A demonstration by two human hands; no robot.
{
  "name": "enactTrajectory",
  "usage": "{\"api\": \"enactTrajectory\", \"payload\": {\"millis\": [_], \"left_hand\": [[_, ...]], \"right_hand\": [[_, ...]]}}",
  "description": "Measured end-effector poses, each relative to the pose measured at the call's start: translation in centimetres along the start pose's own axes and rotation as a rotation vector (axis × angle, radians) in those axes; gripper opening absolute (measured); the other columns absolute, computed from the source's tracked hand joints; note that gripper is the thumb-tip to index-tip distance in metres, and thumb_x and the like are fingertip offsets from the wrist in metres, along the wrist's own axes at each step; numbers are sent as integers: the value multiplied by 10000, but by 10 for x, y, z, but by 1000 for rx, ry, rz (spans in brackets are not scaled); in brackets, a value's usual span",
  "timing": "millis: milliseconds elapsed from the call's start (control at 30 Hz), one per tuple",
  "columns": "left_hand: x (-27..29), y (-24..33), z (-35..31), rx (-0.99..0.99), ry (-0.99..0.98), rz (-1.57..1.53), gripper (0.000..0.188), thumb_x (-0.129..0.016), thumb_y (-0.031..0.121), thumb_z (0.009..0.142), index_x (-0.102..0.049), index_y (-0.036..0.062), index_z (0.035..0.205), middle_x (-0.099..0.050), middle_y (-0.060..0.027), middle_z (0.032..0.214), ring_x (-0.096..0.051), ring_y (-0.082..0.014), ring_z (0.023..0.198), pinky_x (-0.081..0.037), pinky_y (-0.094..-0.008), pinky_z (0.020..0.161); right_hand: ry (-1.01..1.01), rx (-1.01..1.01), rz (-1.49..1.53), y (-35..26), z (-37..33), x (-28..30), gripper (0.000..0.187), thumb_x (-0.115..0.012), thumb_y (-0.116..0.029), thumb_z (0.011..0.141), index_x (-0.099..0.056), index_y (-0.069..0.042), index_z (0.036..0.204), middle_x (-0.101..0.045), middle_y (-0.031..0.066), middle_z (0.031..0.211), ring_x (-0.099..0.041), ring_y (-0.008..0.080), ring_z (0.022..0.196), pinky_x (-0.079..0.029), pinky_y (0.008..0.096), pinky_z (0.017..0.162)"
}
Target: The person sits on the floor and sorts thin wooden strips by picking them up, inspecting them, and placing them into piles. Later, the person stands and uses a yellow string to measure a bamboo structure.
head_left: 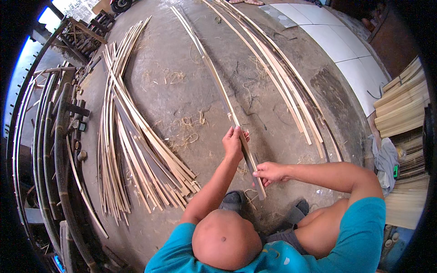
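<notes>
A long split bamboo strip [213, 68], pale on one side and dark on the other, runs from my hands far out along the concrete floor. My left hand [234, 142] is wrapped round it a little way up from its near end. Closer to me, my right hand [269, 173] pinches the strip near that end, thumb on top. The near tip [261, 194] sticks out below my right hand. Whether one strip or two lie together in my grip, I cannot tell.
A crossed heap of bamboo strips [136, 136] lies to the left. More long strips [291, 95] lie to the right. Curly shavings [184, 129] are scattered on the floor. Bamboo poles [59, 136] stand on the far left; bundled slats [400, 104] and a grey cloth [385, 166] are at right.
</notes>
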State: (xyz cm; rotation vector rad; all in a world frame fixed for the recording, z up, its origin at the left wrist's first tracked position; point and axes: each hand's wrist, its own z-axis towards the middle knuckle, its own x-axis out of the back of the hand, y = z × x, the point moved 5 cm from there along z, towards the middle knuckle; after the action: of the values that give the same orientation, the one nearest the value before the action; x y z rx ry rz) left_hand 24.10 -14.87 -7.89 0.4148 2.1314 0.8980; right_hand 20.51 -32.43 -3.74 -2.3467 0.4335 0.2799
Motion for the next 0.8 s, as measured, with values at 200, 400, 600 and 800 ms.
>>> {"api": "enactTrajectory", "payload": {"millis": [200, 400, 600, 800], "left_hand": [[9, 4, 2, -131, 108, 122, 281, -616, 183, 921, -616, -33, 1100, -640, -21, 900, -561, -80, 727, -471, -235, 656], [5, 17, -3, -167, 99, 117, 211, -541, 193, 952, -602, 18, 1056, -611, -4, 807, -562, -88, 676, -483, -265, 600], [72, 67, -6, -273, 277, 170, 223, -551, 272, 950, -589, 59, 896, -586, -14, 728, -480, -77, 516, -404, -248, 448], [146, 209, -63, -620, 481, 258, 211, -534, 216, 967, -643, 37, 994, -607, -10, 722, -459, -35, 484, -365, -204, 416]], "right_hand": [[108, -22, -24, -6, -6, 11, 295, -564, -347, 950, -573, -61, 1024, -585, 9, 801, -575, 102, 685, -493, 254, 580], [140, 66, 130, -5, -6, 13, 293, -564, -319, 953, -575, -46, 1060, -645, 50, 936, -649, 162, 829, -556, 321, 696], [154, 37, 2, -4, 6, 30, 308, -545, -307, 963, -568, -52, 1134, -659, 66, 978, -661, 181, 874, -567, 368, 748], [212, 0, -50, -6, 3, 34, 292, -554, -314, 959, -577, -54, 1090, -659, 51, 944, -654, 156, 844, -559, 329, 712]]}}
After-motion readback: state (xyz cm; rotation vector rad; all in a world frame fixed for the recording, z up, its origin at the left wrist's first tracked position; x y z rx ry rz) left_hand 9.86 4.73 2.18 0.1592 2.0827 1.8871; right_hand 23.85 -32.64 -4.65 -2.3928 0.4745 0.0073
